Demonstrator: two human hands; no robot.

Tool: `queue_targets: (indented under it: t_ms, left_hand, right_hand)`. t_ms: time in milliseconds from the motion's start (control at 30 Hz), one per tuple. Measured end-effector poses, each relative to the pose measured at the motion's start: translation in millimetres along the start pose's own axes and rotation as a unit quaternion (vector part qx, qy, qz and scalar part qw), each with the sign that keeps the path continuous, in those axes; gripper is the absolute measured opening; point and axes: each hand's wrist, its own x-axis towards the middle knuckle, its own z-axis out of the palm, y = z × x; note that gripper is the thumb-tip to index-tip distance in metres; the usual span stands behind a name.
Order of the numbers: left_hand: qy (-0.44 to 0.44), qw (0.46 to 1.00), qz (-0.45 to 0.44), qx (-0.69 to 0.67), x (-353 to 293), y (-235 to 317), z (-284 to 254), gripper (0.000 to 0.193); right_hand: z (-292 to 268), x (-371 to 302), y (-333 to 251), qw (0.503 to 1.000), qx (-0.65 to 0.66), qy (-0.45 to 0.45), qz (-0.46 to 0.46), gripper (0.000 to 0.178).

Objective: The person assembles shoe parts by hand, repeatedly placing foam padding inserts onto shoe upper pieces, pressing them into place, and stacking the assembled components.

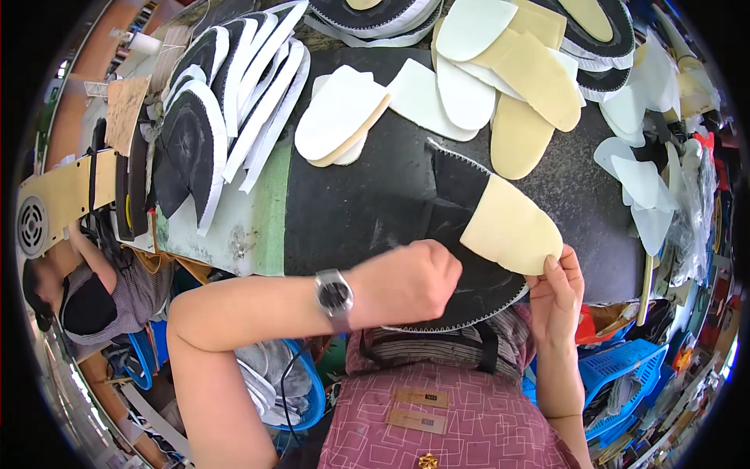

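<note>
Head view: right hand pinches cream insert by edge near rounded end, thumb on top, likely so its face can lie flat on black stitched-edge piece. Left hand curled into fist over same black piece, perhaps steadying it; cannot tell whether anything is inside. Black piece lies at near side of worktop, probably for easy reach. Loose white and cream inserts lie beyond, apparently handy for picking.

Dark worktable, blue baskets alongside, bright light

Blue plastic basket, lower right
</note>
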Motion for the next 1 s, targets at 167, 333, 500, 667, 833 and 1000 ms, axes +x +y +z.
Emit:
queue_targets:
  t_ms: [167, 333, 500, 667, 833, 1000]
  left_hand:
    - [0.080, 0.869, -0.070, -0.484, -47.2, -10.9, -11.5, 0.012]
    - [0.161, 0.768, -0.244, -0.570, -54.2, 6.3, -25.3, 0.017]
    - [0.169, 0.804, -0.303, -0.483, -48.7, 13.4, -6.9, 0.024]
    - [0.185, 0.847, -0.285, -0.408, -46.6, 21.8, 5.1, 0.021]
    - [0.166, 0.872, -0.237, -0.394, -43.3, 22.1, 2.0, 0.048]
    - [0.062, 0.951, -0.159, -0.259, -38.0, 28.9, 6.9, 0.069]
  right_hand:
    - [16.5, -1.9, 0.0, 0.998, 0.004, 0.053, -0.022, 0.031]
    - [3.0, -5.6, -9.0, 0.995, -0.093, -0.015, -0.040, 0.030]
    - [11.0, -3.7, -7.0, 0.974, -0.220, -0.061, -0.010, 0.022]
    - [17.7, 1.6, -4.7, 0.961, -0.268, -0.063, 0.020, 0.022]
    - [20.2, 1.6, -4.4, 0.954, -0.296, -0.040, 0.037, 0.022]
    - [24.8, -0.8, -1.5, 0.950, -0.307, -0.020, 0.047, 0.021]
